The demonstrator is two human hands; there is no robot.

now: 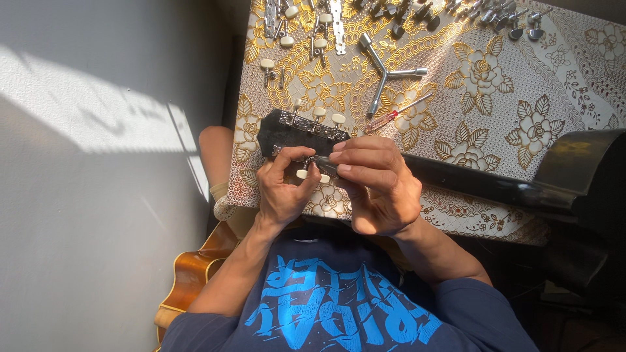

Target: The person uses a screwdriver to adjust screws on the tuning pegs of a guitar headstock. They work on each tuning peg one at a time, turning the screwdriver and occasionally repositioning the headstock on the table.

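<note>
A black guitar headstock is laid on the counter, its neck running off to the right toward the dark body. A strip of tuners with cream knobs is seen along the far edge. At the near edge, a tuner knob is pinched between the thumb and fingers of the left hand. The right hand is closed around the neck just behind the headstock, fingers pressed together over the top.

The headstock is judged stiff and fairly light, but its glossy finish is likely slippery and easily scratched; a hold on the neck, as shown, seems soundest. The small knobs look fragile and are best gripped by their flat faces.

Farther up the counter lie a three-armed wrench, a thin screwdriver and loose tuners. An orange guitar is seen low at the left.
</note>
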